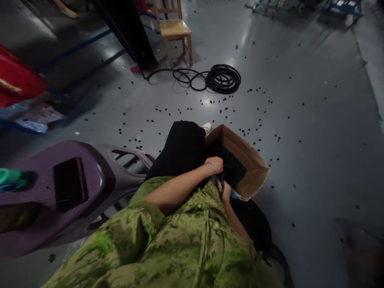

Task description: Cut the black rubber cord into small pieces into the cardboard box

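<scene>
My left hand point(215, 163), with a thin bracelet at the wrist, is closed in a fist over my lap at the near side of an open cardboard box point(258, 170). Whatever its fingers hold is hidden. Just below it, my right hand point(225, 189) is closed around a dark, thin, curved piece point(222, 185), too small and dim to name. Many small black pieces point(232, 164) fill the bottom of the box, which leans close to my legs. Beside my right forearm lies a thick black coil point(255, 220), partly hidden by my clothing.
A purple plastic stool point(99, 188) at my left bears a phone point(69, 184) and a green object point(12, 179). Small black bits are scattered over the floor. Ahead lie a coiled black hose point(223, 79) and a wooden chair point(175, 28), beside a standing person's leg point(132, 32).
</scene>
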`<state>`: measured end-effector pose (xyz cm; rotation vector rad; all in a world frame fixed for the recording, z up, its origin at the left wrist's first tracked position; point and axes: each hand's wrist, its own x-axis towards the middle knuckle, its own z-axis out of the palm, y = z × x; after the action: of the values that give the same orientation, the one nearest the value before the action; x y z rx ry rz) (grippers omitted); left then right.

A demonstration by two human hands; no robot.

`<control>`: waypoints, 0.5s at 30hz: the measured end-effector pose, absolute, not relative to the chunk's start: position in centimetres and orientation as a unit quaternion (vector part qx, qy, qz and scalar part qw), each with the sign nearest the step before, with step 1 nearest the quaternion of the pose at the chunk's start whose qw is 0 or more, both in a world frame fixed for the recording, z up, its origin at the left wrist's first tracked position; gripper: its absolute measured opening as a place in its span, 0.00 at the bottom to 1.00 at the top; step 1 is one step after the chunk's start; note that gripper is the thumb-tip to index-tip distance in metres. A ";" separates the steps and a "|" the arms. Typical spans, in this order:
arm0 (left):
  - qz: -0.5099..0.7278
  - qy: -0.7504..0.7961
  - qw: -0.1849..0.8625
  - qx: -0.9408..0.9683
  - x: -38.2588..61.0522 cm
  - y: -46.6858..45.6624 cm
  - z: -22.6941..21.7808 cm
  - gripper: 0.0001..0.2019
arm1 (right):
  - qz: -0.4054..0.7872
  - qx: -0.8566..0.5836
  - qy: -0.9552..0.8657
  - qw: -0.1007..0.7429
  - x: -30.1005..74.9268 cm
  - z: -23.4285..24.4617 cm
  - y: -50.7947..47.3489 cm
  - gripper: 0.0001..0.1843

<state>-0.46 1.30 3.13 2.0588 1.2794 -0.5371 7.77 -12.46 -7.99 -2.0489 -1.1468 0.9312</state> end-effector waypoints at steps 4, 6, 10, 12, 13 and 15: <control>-0.197 0.493 0.324 0.783 -0.5 1.2 3.1 0.16 | 0.356 -0.774 -0.430 0.298 7.8 -7.8 -12.4 0.29; -0.201 0.489 0.329 0.782 -0.5 1.2 3.0 0.16 | 0.355 -0.777 -0.427 0.297 7.7 -7.8 -12.4 0.29; -0.205 0.489 0.332 0.780 -0.5 1.2 2.9 0.16 | 0.357 -0.778 -0.420 0.301 7.5 -7.7 -12.4 0.28; -0.199 0.487 0.333 0.783 -0.6 1.2 2.8 0.17 | 0.365 -0.775 -0.417 0.304 7.5 -7.6 -12.5 0.28; -0.195 0.483 0.334 0.785 -0.7 1.3 2.8 0.17 | 0.370 -0.772 -0.415 0.307 7.5 -7.5 -12.5 0.28; -0.186 0.471 0.342 0.791 -0.8 1.3 2.9 0.17 | 0.378 -0.766 -0.414 0.313 7.6 -7.4 -12.5 0.29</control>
<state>-0.82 1.35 2.85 2.0581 1.2262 -0.4842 7.57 -12.52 -7.40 -2.0216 -1.0927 0.9973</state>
